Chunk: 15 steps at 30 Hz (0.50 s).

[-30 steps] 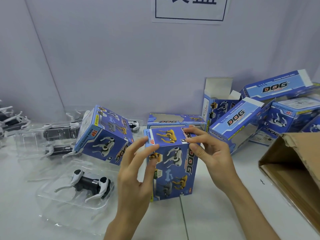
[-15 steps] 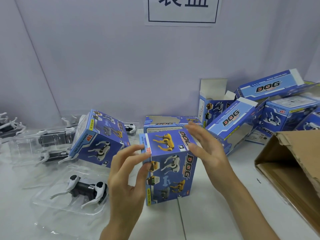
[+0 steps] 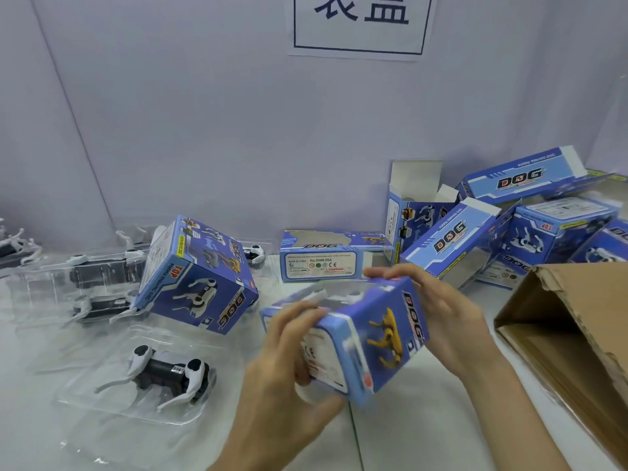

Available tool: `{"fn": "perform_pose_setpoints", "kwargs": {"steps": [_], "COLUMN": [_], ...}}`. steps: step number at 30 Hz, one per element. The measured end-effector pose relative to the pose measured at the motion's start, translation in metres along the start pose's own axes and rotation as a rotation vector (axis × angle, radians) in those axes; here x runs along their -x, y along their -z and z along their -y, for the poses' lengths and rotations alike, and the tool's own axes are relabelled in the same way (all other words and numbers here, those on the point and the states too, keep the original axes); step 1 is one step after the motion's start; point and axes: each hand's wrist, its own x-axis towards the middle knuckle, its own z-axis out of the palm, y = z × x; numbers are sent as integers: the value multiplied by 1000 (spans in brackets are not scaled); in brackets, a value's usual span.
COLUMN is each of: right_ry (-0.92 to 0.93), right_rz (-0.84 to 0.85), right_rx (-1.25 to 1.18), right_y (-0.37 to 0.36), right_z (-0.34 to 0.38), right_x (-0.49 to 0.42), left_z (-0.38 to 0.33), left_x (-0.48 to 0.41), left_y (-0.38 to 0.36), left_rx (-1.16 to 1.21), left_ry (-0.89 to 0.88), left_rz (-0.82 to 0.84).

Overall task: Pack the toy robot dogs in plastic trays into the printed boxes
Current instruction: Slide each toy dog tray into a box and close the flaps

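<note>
A blue printed box (image 3: 370,338) is lifted off the table and tipped over, its end face toward me. My left hand (image 3: 289,379) grips its near lower end. My right hand (image 3: 438,317) holds its far right side, fingers over the top edge. A black and white toy robot dog (image 3: 166,372) lies in a clear plastic tray (image 3: 112,399) at the lower left. Another blue box (image 3: 200,277) leans tilted on more trayed dogs (image 3: 98,294) at the left.
A flat windowed box (image 3: 326,256) lies behind my hands. Several blue boxes (image 3: 482,232), some with flaps up, pile at the back right. An open brown carton (image 3: 577,338) lies at the right edge. A wall with a paper sign stands behind.
The box stood upright on the table with both hands at its top flap. Now it is raised and tipped onto its side between my hands.
</note>
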Motion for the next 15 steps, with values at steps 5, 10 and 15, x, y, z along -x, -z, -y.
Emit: {"fn": "perform_pose_setpoints", "kwargs": {"steps": [5,10,15], "right_ry": [-382,-374,-104], "right_rz": [-52,7,-575], "right_rx": [190,117,-24], "right_y": [12,22,19], "right_z": [1,1,9], "right_x": [2,6,-4], "left_z": [1,13,13], "left_x": [3,3,-2], "left_y": [-12,-9,-1], "left_rx": [-290,-210,-184], "left_ry": [-179,-14,10], "left_rz": [84,-37,-458]}}
